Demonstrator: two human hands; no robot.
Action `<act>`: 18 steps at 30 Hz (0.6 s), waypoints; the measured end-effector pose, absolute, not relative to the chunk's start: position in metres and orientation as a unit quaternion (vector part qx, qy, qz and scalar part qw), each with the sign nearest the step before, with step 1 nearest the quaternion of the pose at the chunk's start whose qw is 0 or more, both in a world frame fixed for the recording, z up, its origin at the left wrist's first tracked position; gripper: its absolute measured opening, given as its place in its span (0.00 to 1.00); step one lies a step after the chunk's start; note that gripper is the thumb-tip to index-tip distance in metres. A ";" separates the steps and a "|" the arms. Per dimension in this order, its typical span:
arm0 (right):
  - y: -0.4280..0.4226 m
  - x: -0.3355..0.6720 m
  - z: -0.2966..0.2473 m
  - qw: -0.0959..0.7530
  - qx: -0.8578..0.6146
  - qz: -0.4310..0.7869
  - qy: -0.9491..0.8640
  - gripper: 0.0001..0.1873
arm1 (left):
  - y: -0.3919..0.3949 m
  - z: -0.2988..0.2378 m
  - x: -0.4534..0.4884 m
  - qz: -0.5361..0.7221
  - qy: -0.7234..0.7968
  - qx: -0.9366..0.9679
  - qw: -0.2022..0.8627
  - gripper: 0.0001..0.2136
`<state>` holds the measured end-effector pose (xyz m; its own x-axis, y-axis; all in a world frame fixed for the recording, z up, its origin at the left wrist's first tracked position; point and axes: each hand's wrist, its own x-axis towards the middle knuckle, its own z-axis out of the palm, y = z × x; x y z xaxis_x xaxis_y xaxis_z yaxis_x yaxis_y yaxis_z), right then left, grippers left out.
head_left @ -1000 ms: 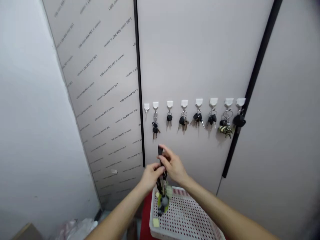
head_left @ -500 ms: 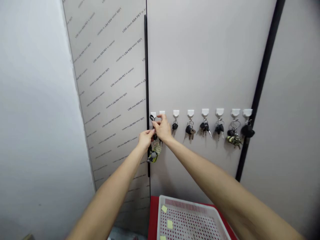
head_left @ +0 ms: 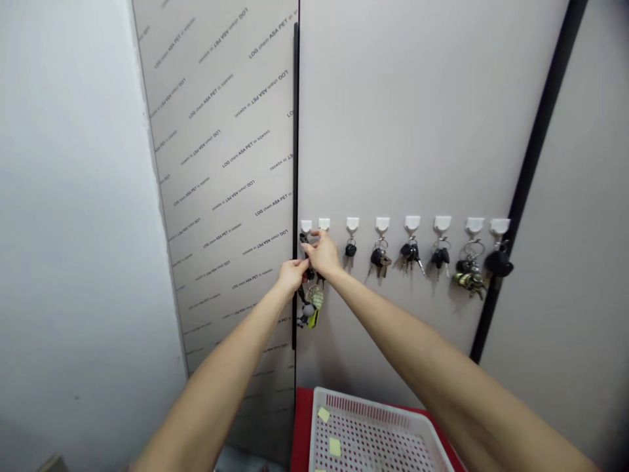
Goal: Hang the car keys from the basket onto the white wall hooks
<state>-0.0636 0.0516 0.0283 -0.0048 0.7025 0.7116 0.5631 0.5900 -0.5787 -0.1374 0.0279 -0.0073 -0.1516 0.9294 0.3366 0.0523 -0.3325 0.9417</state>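
My left hand (head_left: 291,275) pinches the dark strap of a bunch of keys with a keychain (head_left: 309,311), just below the leftmost white hook (head_left: 306,226). The bunch hangs under my fingers and carries a grey figure and yellow-green pieces. My right hand (head_left: 325,254) closes on the upper part of the same strap, its fingers near the second hook (head_left: 324,224). A dark loop (head_left: 303,238) shows at the strap's top, close under the first hook; whether it is on the hook I cannot tell. My right hand partly hides the keys at the second hook.
To the right, a row of white hooks holds key sets, including a single black key (head_left: 350,250) and a large bunch (head_left: 470,278). A long black handle (head_left: 295,183) runs down the door's left edge. Below, a white perforated basket (head_left: 373,405) stands on a red surface (head_left: 301,426).
The view has shifted slightly, so the hooks appear further right. The dark loop sits a little lower relative to the first hook. Both hands keep their grip.
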 end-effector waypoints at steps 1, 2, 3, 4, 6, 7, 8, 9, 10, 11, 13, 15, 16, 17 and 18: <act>0.053 -0.064 0.027 0.531 -0.453 0.058 -0.714 0.14 | 0.029 -0.009 -0.139 0.596 0.465 0.550 0.356 0.11; 0.053 -0.064 0.026 0.519 -0.457 0.053 -0.721 0.14 | 0.030 -0.010 -0.140 0.586 0.475 0.554 0.352 0.11; 0.053 -0.064 0.025 0.509 -0.457 0.048 -0.728 0.14 | 0.030 -0.012 -0.142 0.581 0.481 0.555 0.349 0.10; 0.051 -0.063 0.024 0.504 -0.455 0.046 -0.733 0.14 | 0.031 -0.013 -0.144 0.580 0.486 0.554 0.347 0.09; 0.046 -0.059 0.020 0.501 -0.446 0.048 -0.740 0.14 | 0.030 -0.017 -0.148 0.580 0.494 0.552 0.339 0.06; 0.043 -0.056 0.018 0.502 -0.441 0.050 -0.742 0.14 | 0.030 -0.019 -0.150 0.581 0.497 0.550 0.335 0.05; 0.040 -0.051 0.015 0.505 -0.436 0.052 -0.743 0.13 | 0.029 -0.021 -0.152 0.581 0.502 0.548 0.332 0.05; 0.036 -0.046 0.012 0.506 -0.430 0.053 -0.746 0.13 | 0.028 -0.024 -0.154 0.581 0.507 0.546 0.328 0.06; 0.033 -0.040 0.007 0.506 -0.424 0.056 -0.749 0.13 | 0.028 -0.026 -0.156 0.580 0.512 0.545 0.324 0.07; 0.030 -0.034 0.001 0.504 -0.419 0.060 -0.753 0.13 | 0.027 -0.029 -0.159 0.578 0.518 0.544 0.321 0.07; 0.024 -0.019 -0.017 0.493 -0.417 0.080 -0.759 0.12 | 0.025 -0.036 -0.163 0.573 0.527 0.544 0.315 0.09; 0.017 -0.004 -0.042 0.473 -0.429 0.111 -0.761 0.12 | 0.023 -0.047 -0.166 0.575 0.535 0.546 0.293 0.09; 0.014 0.005 -0.057 0.460 -0.440 0.128 -0.760 0.12 | 0.021 -0.055 -0.168 0.580 0.541 0.544 0.275 0.09; 0.010 0.013 -0.074 0.446 -0.451 0.143 -0.760 0.12 | 0.017 -0.064 -0.170 0.587 0.549 0.539 0.254 0.09; 0.006 0.022 -0.093 0.428 -0.464 0.158 -0.759 0.11 | 0.013 -0.076 -0.171 0.594 0.558 0.531 0.233 0.10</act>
<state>0.0224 0.0058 -0.0926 -0.2029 0.8396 0.5038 0.5687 0.5199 -0.6374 -0.1713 0.0134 -0.0758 -0.3276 0.8692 0.3704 0.3151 -0.2691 0.9101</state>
